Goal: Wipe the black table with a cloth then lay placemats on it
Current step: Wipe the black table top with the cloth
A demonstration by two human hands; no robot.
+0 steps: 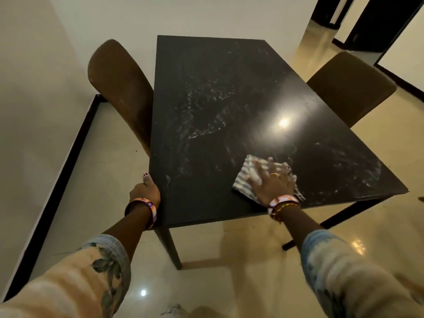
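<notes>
You have one black table [229,99], one cloth [246,174] and two brown chairs in view. The table's long axis runs from you at 6 o'clock away toward 12 o'clock, its far short edge against the wall. One chair [119,88] stands at the table's 9 o'clock side with its back touching the long edge; the other chair [351,88] sits at the 3 o'clock side, tucked against that edge.

The cloth is striped grey and white, folded into a rough rectangle, and lies flat on the tabletop near your 5 o'clock corner. Its long axis slants from about 11 o'clock to 5 o'clock.

Your right hand [271,180] lies palm down on the cloth with the fingers spread wide and flat, pressing it to the surface; part of it blurs, so the fingertips are hard to read. Your left hand [144,191] grips the table's 7 o'clock edge, thumb on top and the fingers curled under out of sight.

Pale wet smears streak the tabletop at its centre and at 4 o'clock. One lamp reflection glares just past the cloth, toward 1 o'clock.
</notes>
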